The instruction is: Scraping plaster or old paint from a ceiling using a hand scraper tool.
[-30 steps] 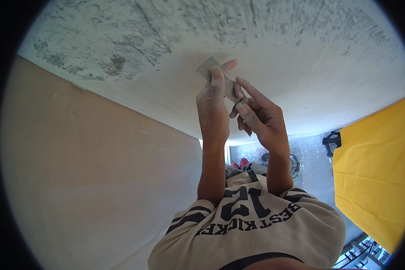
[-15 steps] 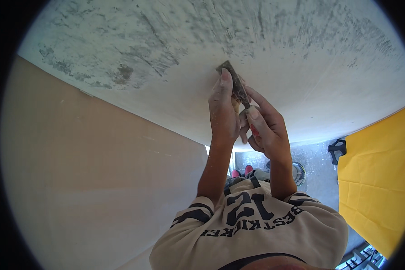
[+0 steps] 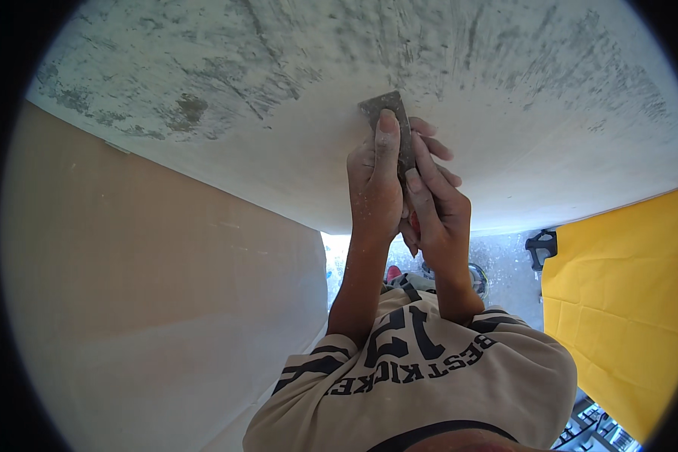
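Both hands are raised on one putty knife (image 3: pixel 404 143) with a flat grey blade. My left hand (image 3: pixel 374 184) is closed on the blade, its thumb pressed on the face near the upper end. Lower down, my right hand (image 3: pixel 446 222) grips the knife with thumb and fingers at the base of the blade. A bit of red shows in the right palm; the handle is mostly hidden there. White dust coats the fingers. Just behind the blade is a whitish plastered wall (image 3: pixel 279 154) with grey streaks and patches; I cannot tell whether the blade touches it.
A smooth beige wall (image 3: pixel 166 248) meets the plastered one on the left. To the right hangs a yellow sheet (image 3: pixel 618 286), with a black bracket-like piece (image 3: pixel 541 248) at its edge. A round container (image 3: pixel 478 279) stands on the white-spattered floor (image 3: pixel 505 264) below.
The putty knife has turned so its blade face shows broader. My right hand has moved up and in, closer to the left. The view has shifted slightly.
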### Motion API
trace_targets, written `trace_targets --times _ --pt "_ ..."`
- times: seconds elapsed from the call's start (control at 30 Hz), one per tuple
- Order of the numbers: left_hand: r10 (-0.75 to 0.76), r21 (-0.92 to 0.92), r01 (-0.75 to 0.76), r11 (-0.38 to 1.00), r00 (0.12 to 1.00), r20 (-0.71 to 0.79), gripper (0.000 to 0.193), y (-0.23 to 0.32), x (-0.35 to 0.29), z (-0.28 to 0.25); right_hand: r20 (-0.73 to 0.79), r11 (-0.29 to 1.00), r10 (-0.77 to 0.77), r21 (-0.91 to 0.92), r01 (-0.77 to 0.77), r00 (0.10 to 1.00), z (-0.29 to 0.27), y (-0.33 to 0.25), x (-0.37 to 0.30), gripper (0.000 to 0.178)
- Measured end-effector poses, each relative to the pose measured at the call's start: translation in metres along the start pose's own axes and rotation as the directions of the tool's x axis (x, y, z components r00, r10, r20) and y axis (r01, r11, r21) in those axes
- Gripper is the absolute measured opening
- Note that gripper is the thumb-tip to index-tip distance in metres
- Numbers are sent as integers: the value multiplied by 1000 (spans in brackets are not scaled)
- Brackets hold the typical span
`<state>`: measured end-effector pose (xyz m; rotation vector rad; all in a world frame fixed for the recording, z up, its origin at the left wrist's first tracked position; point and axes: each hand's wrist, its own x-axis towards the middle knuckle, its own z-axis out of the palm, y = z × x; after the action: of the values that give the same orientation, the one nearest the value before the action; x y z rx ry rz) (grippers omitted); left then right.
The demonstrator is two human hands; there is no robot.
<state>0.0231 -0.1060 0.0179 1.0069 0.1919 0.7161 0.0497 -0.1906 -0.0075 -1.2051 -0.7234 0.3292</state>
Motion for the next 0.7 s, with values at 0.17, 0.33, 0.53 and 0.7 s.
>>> trace_targets --times 0.17,0.33,0.53,0.7 --pt "28 -41 -28 999 1000 -5 53 1 -1 0 36 998 26 -51 -24 999 -2 -6 -2 40" --pt "149 -8 -149 989 988 -50 50 12 13 18 66 989 -37 144 27 997 2 -25 24 40" --pt "76 -36 -78 996 995 -71 49 2 8 17 47 999 -27 22 26 999 -4 -20 15 39" --pt "71 -121 -75 990 997 -35 49 0 14 19 38 997 -70 18 70 997 -9 -16 19 38"
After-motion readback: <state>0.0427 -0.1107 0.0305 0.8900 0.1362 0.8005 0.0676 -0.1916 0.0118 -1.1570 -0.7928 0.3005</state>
